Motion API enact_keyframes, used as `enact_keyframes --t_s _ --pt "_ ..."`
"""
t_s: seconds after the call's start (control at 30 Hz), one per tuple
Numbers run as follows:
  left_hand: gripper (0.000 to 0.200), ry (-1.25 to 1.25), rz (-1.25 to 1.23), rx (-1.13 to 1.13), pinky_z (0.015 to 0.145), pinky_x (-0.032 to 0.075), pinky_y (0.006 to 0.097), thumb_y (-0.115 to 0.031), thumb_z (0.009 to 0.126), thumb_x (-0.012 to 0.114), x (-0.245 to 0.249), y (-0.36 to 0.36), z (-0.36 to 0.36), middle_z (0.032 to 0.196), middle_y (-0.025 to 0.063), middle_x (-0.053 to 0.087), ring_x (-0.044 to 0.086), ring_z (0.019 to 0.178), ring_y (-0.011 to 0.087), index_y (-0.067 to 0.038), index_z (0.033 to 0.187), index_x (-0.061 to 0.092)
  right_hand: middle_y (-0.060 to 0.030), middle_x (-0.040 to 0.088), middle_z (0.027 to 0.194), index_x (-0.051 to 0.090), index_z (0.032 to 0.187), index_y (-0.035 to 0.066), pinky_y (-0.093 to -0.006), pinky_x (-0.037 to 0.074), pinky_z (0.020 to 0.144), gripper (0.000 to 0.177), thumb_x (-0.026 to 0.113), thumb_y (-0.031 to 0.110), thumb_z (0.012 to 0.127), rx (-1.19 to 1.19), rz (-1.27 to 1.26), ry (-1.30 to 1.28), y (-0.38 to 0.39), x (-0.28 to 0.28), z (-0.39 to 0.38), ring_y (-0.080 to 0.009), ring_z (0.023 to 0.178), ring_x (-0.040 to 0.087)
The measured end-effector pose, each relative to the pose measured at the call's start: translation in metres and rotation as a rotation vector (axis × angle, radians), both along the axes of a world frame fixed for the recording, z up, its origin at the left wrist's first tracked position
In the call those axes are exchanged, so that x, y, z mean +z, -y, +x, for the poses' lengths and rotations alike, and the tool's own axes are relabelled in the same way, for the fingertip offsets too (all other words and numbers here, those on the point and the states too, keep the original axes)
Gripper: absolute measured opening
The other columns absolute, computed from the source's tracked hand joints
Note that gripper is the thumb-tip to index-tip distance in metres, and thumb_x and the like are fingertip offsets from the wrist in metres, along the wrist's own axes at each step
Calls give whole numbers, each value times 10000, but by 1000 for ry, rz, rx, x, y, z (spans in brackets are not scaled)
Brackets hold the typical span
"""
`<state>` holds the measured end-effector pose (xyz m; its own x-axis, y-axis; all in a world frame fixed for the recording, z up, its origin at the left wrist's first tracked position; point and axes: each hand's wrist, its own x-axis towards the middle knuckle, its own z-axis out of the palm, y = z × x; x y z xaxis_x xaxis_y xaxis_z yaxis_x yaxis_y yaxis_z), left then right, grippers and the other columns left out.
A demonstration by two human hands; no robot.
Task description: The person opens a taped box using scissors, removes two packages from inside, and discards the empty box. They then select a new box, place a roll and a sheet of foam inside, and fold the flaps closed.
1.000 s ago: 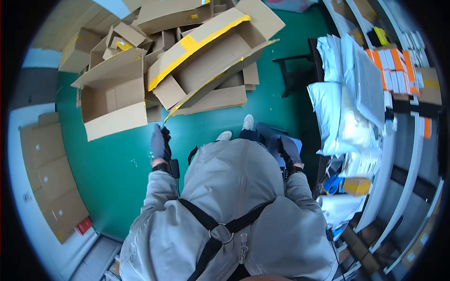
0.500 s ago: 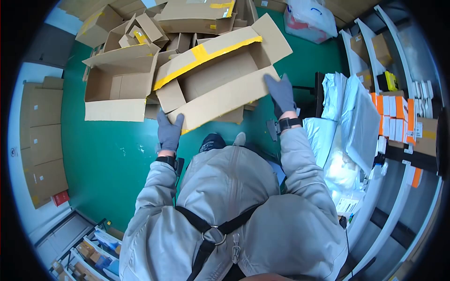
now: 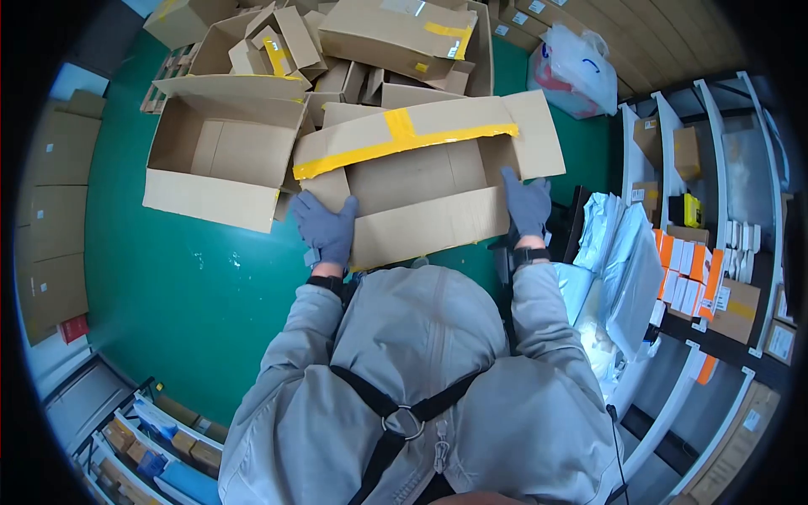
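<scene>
A long open cardboard box point(image 3: 429, 229) with yellow tape along its far edge lies in front of my body, its opening facing up. My left hand point(image 3: 326, 229), in a grey glove, grips its near left corner, with the thumb at the wall's edge. At the right end, my gloved right hand point(image 3: 528, 206) holds the near corner, fingers pointing away from me. The undersides of both grips are hidden. Left of this box stands another open cardboard box point(image 3: 210, 193), its near flap folded outward.
Behind are piled cardboard boxes point(image 3: 396, 38). A clear plastic bag point(image 3: 576, 71) sits on the green floor point(image 3: 185, 311) at the back right. Silver-blue packages point(image 3: 627, 261) and white shelving point(image 3: 669, 160) flank my right side. Flat cardboard point(image 3: 55, 227) leans at the left wall.
The held box has turned from a steep slant to nearly level and come closer to my body. My left hand has moved further along its left end. The view has shifted.
</scene>
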<state>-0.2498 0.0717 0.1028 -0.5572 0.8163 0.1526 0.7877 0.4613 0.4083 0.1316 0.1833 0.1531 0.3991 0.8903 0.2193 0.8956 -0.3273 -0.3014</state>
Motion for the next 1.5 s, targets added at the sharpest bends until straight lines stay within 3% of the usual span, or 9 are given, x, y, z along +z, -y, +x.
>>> enact_keyframes --t_s 0.27,0.37,0.5,0.8,0.93,1.1,1.23,1.37,1.5 --pt "782 747 -79 211 1066 517 479 -485 904 745 -27 -38 -54 1352 302 676 646 1263 456 72 1427 579 -329 730 1176 741 1131 -61 -484 538 978 591 695 490 921 29 -307 -406 -52 -88 44 -473 1153 687" --pt "669 568 -260 137 984 553 486 -443 917 742 -79 -36 -76 1201 302 743 705 1150 458 53 1355 642 -306 749 1093 759 1098 3 -514 565 897 454 656 425 965 25 -323 -321 -46 -90 53 -489 1068 709" --pt "644 634 -212 71 973 554 477 -402 922 745 -5 -14 -62 1206 343 724 695 1170 456 64 1354 638 -373 711 1150 749 1062 -99 -515 523 988 605 598 474 941 190 -340 -162 -64 -77 57 -515 1147 666" --pt "652 405 -64 150 1011 538 499 -388 911 748 -1 -16 -8 1410 241 649 647 1233 458 -1 1417 607 -377 696 1102 743 1017 -39 -563 508 963 478 491 366 999 290 -428 -17 -43 -136 75 -525 1126 649" --pt "543 -124 -20 -72 1114 462 513 -370 884 782 16 -34 6 1379 139 654 549 1363 419 -70 1318 652 -321 720 1022 727 972 32 -577 538 877 355 497 296 1024 294 -332 9 -35 -127 82 -488 1021 689" --pt "495 -196 -297 -1108 1166 384 511 -465 893 731 -7 -66 14 1269 133 712 561 1304 374 -43 1150 749 -287 737 967 726 949 51 -581 564 832 300 524 259 1029 334 -305 -6 -21 -83 82 -455 974 728" --pt "371 -383 76 -846 1116 416 511 -428 901 702 -71 -83 6 1031 115 749 602 1169 346 -67 908 790 -305 739 1008 741 1001 23 -570 555 882 344 535 298 1021 479 -490 269 -30 -91 103 -467 1055 710" --pt "419 -344 -476 -943 1153 392 516 -467 909 667 5 -98 16 858 134 727 607 1207 349 -80 785 768 -316 738 1025 744 1027 -3 -555 551 899 389 557 337 1002 490 -509 262 -34 -93 116 -490 1083 690" --pt "419 -187 -105 -1013 1116 416 499 -440 908 689 76 -66 6 750 124 701 631 1184 370 -66 737 762 -317 735 1058 749 1035 -11 -549 553 898 432 567 377 990 254 -313 -180 -20 -87 126 -507 1078 682"
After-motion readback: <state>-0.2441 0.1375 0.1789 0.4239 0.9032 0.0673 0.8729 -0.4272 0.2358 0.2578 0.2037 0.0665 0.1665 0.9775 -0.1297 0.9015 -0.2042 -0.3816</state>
